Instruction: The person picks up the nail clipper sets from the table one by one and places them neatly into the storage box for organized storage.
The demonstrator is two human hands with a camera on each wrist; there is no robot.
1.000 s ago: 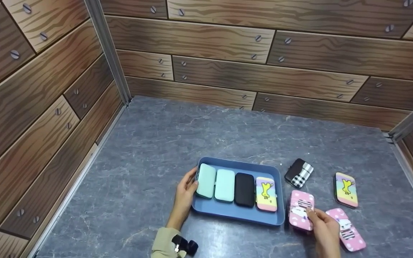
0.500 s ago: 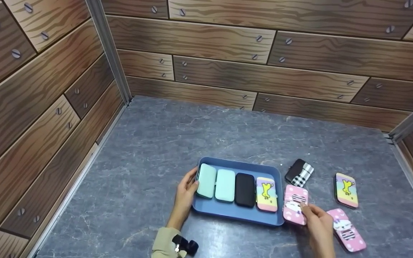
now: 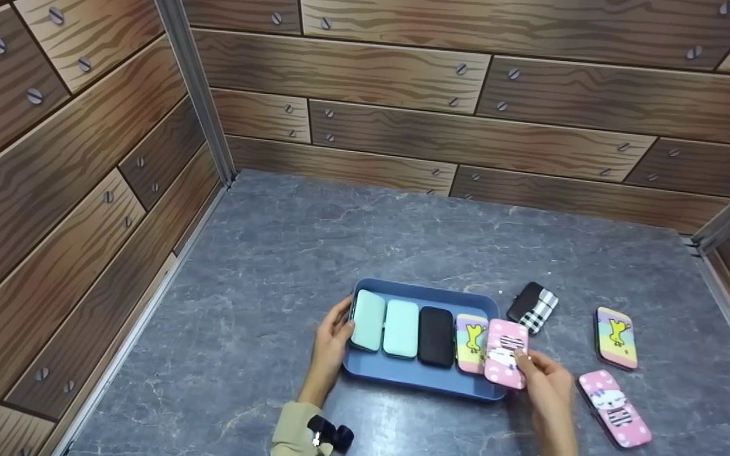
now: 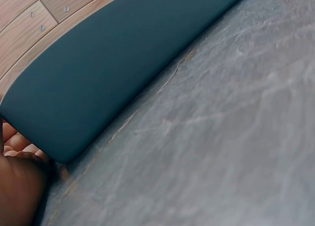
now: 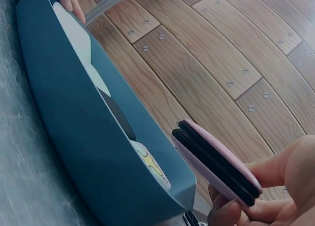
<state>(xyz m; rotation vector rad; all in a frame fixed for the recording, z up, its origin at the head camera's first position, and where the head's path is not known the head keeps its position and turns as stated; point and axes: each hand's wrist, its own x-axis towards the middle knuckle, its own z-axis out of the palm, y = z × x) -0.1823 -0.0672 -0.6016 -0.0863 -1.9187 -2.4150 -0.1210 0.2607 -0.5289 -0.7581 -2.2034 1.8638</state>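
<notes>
My right hand (image 3: 549, 383) pinches a pink hinged case (image 3: 505, 354) with a cartoon animal print by its right side. It hangs above the right end of the blue tray (image 3: 403, 377), overlapping a pastel case (image 3: 469, 342) in my view. The right wrist view shows the pink case (image 5: 216, 159) edge-on, with dark rims, between thumb and fingers. My left hand (image 3: 330, 342) grips the tray's left wall. Inside the tray, a green case (image 3: 368, 320), a mint case (image 3: 401, 328), a black case (image 3: 436, 337) and the pastel case lie in a row.
Right of the tray on the grey marbled surface (image 3: 263, 253) lie a black case with a checked panel (image 3: 533, 307), another pastel case (image 3: 616, 337) and a second pink case (image 3: 614, 407). Wood-patterned walls (image 3: 371, 76) stand at the back and sides.
My right hand has carried the pink case leftward and slightly up, from beside the tray to over its right end. The left hand keeps its grip on the tray.
</notes>
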